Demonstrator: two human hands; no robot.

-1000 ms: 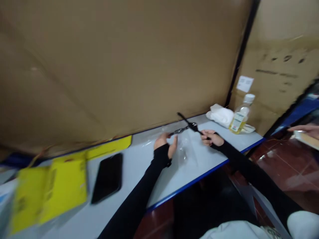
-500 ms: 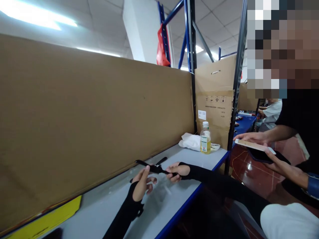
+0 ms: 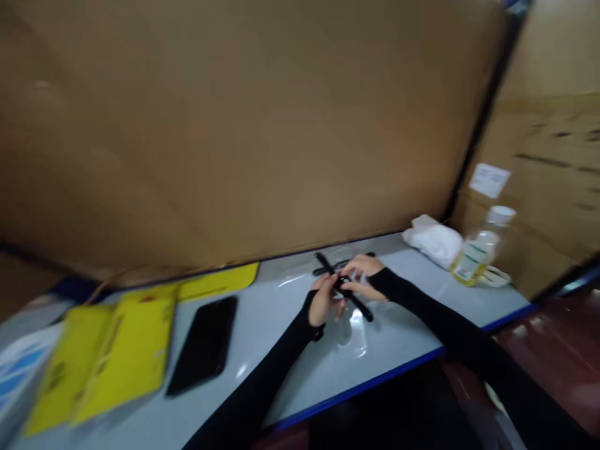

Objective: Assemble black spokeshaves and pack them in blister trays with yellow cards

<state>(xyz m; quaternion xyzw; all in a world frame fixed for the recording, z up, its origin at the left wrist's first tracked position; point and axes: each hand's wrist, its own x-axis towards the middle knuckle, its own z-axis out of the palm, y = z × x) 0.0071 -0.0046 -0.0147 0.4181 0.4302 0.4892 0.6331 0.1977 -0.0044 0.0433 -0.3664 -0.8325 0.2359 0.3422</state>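
Note:
Both my hands meet over the grey table (image 3: 412,337), each in a black sleeve. My left hand (image 3: 324,300) and my right hand (image 3: 362,276) both grip a thin black strap-like object (image 3: 344,290) whose two arms cross between the fingers. One arm juts up and left, the other down and right. A clear plastic bag (image 3: 350,328) lies flat on the table right under the hands. The picture is blurred, so finer detail of the black object is hard to tell.
A black phone (image 3: 204,344) lies left of my hands, and yellow boxes (image 3: 107,356) lie farther left. A white cloth (image 3: 434,240) and a bottle of yellow liquid (image 3: 475,250) stand at the right end. A tall cardboard wall (image 3: 234,125) backs the table.
The camera has swung back down to the table from the person standing at the right. My hands have come closer together on the black object, above the plastic bag.

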